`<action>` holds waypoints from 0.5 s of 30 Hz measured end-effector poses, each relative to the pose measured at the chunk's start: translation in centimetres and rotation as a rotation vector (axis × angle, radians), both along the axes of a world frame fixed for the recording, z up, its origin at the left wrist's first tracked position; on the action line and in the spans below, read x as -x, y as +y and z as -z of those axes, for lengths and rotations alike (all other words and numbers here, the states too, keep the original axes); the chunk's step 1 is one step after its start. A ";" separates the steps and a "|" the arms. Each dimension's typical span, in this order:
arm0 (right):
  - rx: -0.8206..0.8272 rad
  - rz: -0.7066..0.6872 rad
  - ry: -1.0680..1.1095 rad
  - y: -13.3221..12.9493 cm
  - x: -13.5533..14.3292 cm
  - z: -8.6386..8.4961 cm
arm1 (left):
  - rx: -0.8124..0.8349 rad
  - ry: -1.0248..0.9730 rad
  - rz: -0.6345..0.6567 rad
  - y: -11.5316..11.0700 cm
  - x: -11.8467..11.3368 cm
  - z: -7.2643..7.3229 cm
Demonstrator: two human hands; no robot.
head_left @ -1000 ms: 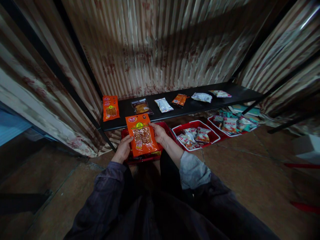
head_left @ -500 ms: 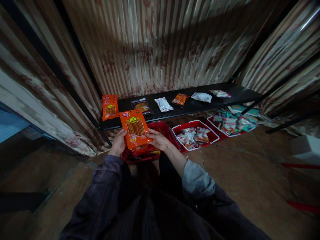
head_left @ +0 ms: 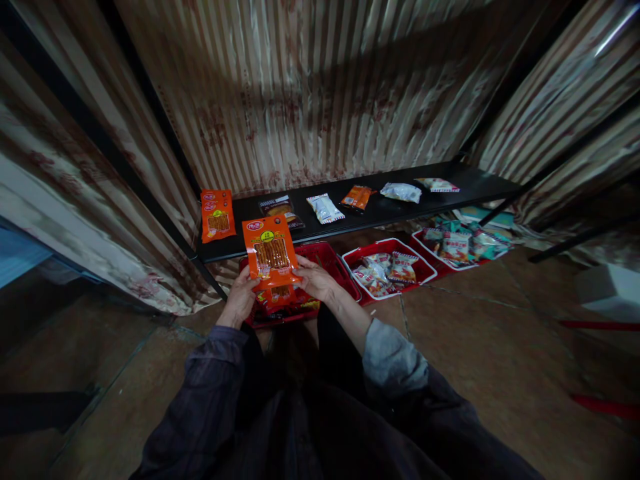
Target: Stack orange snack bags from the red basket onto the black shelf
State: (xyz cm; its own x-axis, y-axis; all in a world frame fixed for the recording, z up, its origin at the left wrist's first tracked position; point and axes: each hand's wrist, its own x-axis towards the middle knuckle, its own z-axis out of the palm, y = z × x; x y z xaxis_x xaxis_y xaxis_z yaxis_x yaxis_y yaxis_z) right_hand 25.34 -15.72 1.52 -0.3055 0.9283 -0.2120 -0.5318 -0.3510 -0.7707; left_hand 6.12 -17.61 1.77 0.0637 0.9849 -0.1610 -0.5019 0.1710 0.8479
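Note:
An orange snack packet (head_left: 271, 251) with a clear window is held upright, its printed front towards me. My left hand (head_left: 242, 291) is closed on its lower left edge, and my right hand (head_left: 315, 277) grips the lower right edge. Below the packet stands a red basket (head_left: 345, 273) with more orange packets (head_left: 280, 297) inside, partly hidden by my hands. On the left end of the black shelf (head_left: 320, 237) lies a similar orange packet (head_left: 218, 217). Just behind the held packet is a dark packet (head_left: 280, 208), partly covered by it.
Along the shelf lie a white packet (head_left: 325, 209), a small orange packet (head_left: 357, 197) and pale packets (head_left: 401, 193). Two more red baskets with white rims (head_left: 430, 277) hold several packets on the floor. Black shelf posts (head_left: 165, 127) and a striped curtain (head_left: 300, 100) surround the shelf.
The held orange packet has tipped slightly and shifted a little to the right and up. My left hand has moved slightly down and right on its edge.

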 end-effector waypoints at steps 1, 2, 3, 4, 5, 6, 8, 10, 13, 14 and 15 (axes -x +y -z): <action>-0.010 -0.008 -0.001 -0.1 0.0 -0.1 | -0.011 0.003 0.003 0.0 0.0 0.1; -0.015 -0.011 -0.005 -0.1 -0.1 -0.1 | -0.019 0.003 0.006 0.0 0.1 0.1; -0.015 -0.009 -0.009 -0.2 -0.1 -0.1 | -0.022 0.002 0.008 0.0 0.1 0.2; -0.010 -0.004 -0.013 -0.2 -0.1 -0.2 | -0.021 0.003 0.007 -0.1 0.1 0.2; -0.003 0.003 -0.016 -0.2 0.0 -0.2 | -0.019 0.005 0.004 -0.1 0.0 0.2; 0.003 0.012 -0.018 -0.2 0.1 -0.2 | -0.018 0.009 0.005 -0.1 0.0 0.1; 0.004 0.034 -0.027 -0.1 0.3 -0.3 | -0.020 0.028 0.008 -0.2 -0.2 0.0; -0.008 0.057 -0.042 0.0 0.5 -0.4 | -0.021 0.045 0.008 -0.4 -0.4 -0.1; -0.028 0.072 -0.045 0.1 0.5 -0.3 | -0.022 0.051 0.003 -0.5 -0.5 -0.1; -0.032 0.070 -0.041 0.1 0.5 -0.3 | -0.023 0.051 0.005 -0.5 -0.5 -0.1; -0.033 0.066 -0.038 0.1 0.4 -0.2 | -0.024 0.055 0.008 -0.4 -0.5 0.0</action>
